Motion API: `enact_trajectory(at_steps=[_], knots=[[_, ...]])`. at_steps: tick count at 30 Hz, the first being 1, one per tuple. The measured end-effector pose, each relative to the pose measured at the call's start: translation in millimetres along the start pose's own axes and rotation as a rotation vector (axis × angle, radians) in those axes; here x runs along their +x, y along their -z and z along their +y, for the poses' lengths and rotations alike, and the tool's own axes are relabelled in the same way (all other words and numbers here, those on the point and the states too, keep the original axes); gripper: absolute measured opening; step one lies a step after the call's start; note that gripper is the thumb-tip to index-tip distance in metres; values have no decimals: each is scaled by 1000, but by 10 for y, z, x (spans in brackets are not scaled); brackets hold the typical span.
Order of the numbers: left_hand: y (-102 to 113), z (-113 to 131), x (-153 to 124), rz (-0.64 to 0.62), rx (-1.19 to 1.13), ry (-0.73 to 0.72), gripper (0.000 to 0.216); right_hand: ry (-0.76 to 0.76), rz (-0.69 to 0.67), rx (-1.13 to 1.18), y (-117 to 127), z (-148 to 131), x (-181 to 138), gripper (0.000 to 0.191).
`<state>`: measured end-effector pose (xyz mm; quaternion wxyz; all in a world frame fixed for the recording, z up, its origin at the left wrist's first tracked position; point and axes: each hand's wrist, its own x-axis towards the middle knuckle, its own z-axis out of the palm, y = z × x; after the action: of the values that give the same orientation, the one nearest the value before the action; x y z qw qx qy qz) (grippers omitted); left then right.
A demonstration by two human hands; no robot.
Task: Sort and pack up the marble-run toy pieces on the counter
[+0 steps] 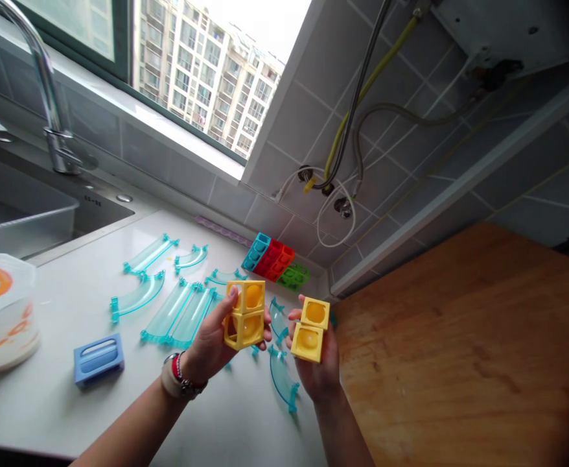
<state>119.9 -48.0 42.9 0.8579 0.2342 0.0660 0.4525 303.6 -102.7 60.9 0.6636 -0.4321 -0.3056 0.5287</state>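
Note:
My left hand [212, 337] is closed around two joined yellow marble-run blocks [244, 314], one above the other, with round hollows facing me. In my right hand [319, 370] are two more yellow marble-run blocks [308, 342], stacked slightly askew. The two pairs are held apart above the counter. Behind and below my hands lie clear teal track pieces, some straight [180, 314] and some curved [283, 379]. Blue, red and green blocks [269, 257] stand in a row near the wall.
A blue slotted block [98, 360] lies on the white counter [61, 421] at left, near a lidded tub [2, 318]. The sink [90, 201] and faucet [46, 84] are at upper left. A wooden board [469, 350] fills the right. Hoses [362, 97] hang along the tiled wall.

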Motion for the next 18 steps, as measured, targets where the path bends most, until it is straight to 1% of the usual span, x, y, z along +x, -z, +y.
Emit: enact_trajectory(at_steps=[2, 5, 9, 13, 18], knots=[[-6, -17, -7, -7, -27, 25, 50, 10, -8, 3, 9, 10, -7, 46], [-35, -32, -18, -24, -105, 82, 53, -18, -21, 21, 23, 52, -9, 50], [-76, -34, -30, -49, -161, 93, 53, -52, -5, 8, 16, 140, -8, 60], [-83, -23, -46, -74, -164, 114, 48, -34, 2, -118, -12, 224, -27, 63], [-52, -14, -79, -97, -108, 104, 50, 53, 11, -296, 1, 327, -44, 56]])
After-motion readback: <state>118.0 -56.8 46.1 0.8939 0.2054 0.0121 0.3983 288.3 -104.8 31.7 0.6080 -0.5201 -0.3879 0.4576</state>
